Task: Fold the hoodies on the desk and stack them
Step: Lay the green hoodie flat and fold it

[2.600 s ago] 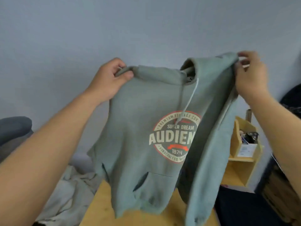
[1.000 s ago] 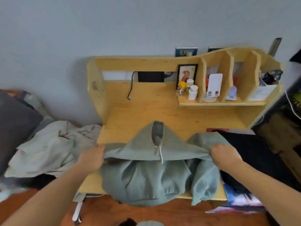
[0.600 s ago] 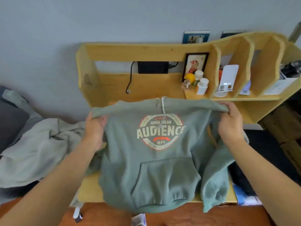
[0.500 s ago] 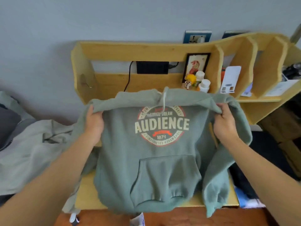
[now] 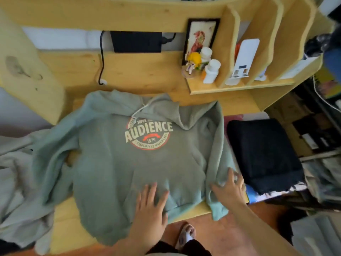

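hoodie [image 5: 147, 163] flat, hem over desk [image 5: 70, 228] front edge | left hand [image 5: 150, 209], right hand [image 5: 230, 191] flat, apart, pressing | risk: overhang drags it off

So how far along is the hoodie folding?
Early. The sage-green printed hoodie lies print-up on the pale wooden desk, unfolded. The left hand presses its hem flat; the right hand touches its right sleeve. The light grey garment at the left is still crumpled. No stack shows yet.

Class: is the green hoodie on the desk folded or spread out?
Spread out: the green hoodie lies print-up, sleeves out sideways, both hands flat on it.
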`<state>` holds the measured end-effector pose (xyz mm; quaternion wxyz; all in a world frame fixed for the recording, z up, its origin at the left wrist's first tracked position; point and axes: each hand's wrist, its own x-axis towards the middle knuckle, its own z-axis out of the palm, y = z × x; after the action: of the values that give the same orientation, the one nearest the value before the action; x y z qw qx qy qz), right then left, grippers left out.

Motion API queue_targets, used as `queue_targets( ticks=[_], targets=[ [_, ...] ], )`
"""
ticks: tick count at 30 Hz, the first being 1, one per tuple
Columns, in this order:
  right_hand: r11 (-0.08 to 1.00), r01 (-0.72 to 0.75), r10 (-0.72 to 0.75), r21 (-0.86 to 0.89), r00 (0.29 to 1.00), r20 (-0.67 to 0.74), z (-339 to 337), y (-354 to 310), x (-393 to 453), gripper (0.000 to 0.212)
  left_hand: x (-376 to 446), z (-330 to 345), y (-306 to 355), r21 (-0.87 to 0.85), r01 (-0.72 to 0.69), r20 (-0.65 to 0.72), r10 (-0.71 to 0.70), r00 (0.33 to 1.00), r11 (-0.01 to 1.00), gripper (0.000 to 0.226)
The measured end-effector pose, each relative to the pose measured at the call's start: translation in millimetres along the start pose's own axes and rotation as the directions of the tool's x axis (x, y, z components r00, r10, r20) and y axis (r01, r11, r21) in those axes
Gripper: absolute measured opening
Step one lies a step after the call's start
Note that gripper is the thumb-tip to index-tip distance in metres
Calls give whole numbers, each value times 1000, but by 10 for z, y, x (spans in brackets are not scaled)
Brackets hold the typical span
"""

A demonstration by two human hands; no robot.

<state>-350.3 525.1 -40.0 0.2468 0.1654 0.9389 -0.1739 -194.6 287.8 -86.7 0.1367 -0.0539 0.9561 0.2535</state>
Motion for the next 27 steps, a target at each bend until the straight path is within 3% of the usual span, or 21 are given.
queue_targets(
  ticks=[4, 6, 9, 12, 14, 16, 18, 20, 22, 23, 26, 27],
  targets=[
    [999, 45, -42, -26, 995, 94, 344, 49, 25, 113, -93, 362, 278, 171, -136, 131, 114, 985, 976, 107],
    [996, 69, -63, -53, 992, 107, 218, 15, 99, 93, 13, 344, 314, 202, -61, 156, 30, 987, 978, 110],
    [998, 62, -61, -31, 998, 31, -522, 138, 262, 55, 184, 268, 341, 244, 73, 126, -107, 986, 967, 104],
    [982, 13, 13, 187, 991, -133, -1769, 450, 740, 42, 319, 260, 472, 349, 145, 33, -167, 985, 926, 85],
    [860, -22, 84, 510, 991, -100, -2580, 664, 1123, 26, 359, 287, 572, 375, 188, -24, -193, 981, 908, 63],
    [652, 45, 57, 757, 992, -108, -3107, 809, 1425, 36, 370, 336, 595, 378, 209, -31, -213, 977, 902, 52],
    [400, 112, 30, 910, 990, -135, -3222, 819, 1599, 54, 334, 377, 574, 321, 217, 31, -239, 970, 922, 46],
    [297, 40, 129, 954, 988, -81, -2917, 829, 1647, 57, 228, 316, 618, 226, 242, 33, -255, 966, 944, 47],
    [461, 24, 187, 887, 975, -123, -2327, 987, 1655, 53, 98, 308, 653, 160, 315, -38, -313, 949, 935, 59],
    [604, 18, 162, 797, 976, -144, -1937, 1037, 1573, 49, 28, 313, 675, 136, 355, -66, -349, 935, 925, 67],
    [828, 14, -40, 560, 999, 35, -763, 1122, 1023, 27, -282, 418, 600, 52, 481, -172, -467, 867, 875, 76],
    [885, 46, -104, 463, 989, 101, -503, 1151, 795, 32, -392, 441, 535, 0, 518, -225, -505, 833, 855, 78]
  ],
)
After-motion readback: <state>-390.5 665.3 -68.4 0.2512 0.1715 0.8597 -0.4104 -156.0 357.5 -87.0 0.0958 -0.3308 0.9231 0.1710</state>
